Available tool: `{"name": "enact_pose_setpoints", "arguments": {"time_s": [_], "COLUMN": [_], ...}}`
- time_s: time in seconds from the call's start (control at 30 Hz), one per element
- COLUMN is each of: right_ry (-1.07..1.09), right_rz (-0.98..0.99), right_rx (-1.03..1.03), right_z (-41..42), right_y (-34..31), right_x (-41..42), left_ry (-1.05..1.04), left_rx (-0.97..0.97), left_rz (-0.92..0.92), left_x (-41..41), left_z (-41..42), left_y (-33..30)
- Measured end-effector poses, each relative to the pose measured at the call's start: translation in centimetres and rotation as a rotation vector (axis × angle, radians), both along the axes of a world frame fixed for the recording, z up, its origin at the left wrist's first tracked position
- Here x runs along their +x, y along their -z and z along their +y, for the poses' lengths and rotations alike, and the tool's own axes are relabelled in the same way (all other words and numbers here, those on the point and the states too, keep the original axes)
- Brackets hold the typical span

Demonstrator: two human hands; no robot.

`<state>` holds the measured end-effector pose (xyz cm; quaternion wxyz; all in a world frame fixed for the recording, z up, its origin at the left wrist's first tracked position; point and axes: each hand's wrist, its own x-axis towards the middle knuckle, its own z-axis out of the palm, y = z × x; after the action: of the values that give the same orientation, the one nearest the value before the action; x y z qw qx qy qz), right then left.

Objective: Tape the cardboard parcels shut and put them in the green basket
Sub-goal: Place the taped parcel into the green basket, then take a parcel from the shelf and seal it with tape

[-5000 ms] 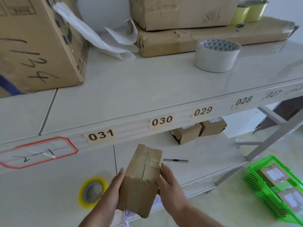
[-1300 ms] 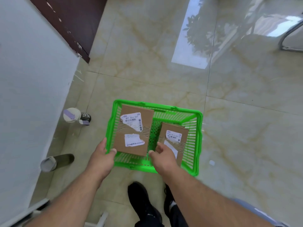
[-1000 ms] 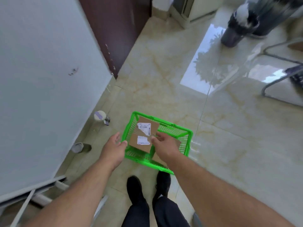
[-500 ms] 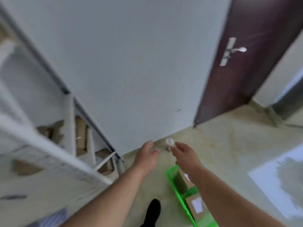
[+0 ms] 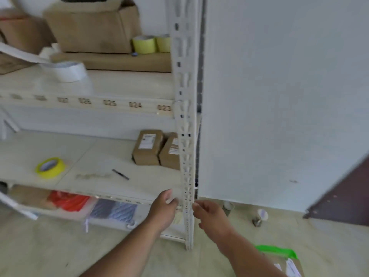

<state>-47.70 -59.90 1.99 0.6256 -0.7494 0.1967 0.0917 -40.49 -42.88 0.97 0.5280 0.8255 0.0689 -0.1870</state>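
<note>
Both hands, left (image 5: 164, 208) and right (image 5: 209, 213), hang empty and loosely curled; the shelf parcels (image 5: 148, 149) look light and stiff, best gripped across their sides.

Matt cardboard parcels (image 5: 148, 149) — painted metal rack (image 5: 186, 116), glossy floor (image 5: 50, 246).

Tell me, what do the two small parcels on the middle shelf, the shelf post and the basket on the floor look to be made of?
The two small parcels look like plain brown cardboard, matte, each with a white paper label. The shelf post seems to be painted white metal, judging by its punched slots. The green basket, only a blurred corner in view, looks like glossy plastic, though that is a guess.
</note>
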Motion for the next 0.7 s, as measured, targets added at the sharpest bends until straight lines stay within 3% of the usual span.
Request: {"name": "enact_pose_setpoints", "arguments": {"time_s": [0.23, 0.7], "right_ry": [-0.049, 0.223], "right_rz": [0.01, 0.125], "right_rx": [-0.005, 0.02], "right_z": [8.8, 23.0], "right_y": [-0.2, 2.9], "right_x": [5.5, 18.7], "left_ry": [-0.149, -0.138], "left_rx": [-0.05, -0.142], "left_rz": [0.04, 0.081], "left_x": [3.1, 16.7], "left_z": [10.5, 27.7], "left_y": [0.7, 3.6]}}
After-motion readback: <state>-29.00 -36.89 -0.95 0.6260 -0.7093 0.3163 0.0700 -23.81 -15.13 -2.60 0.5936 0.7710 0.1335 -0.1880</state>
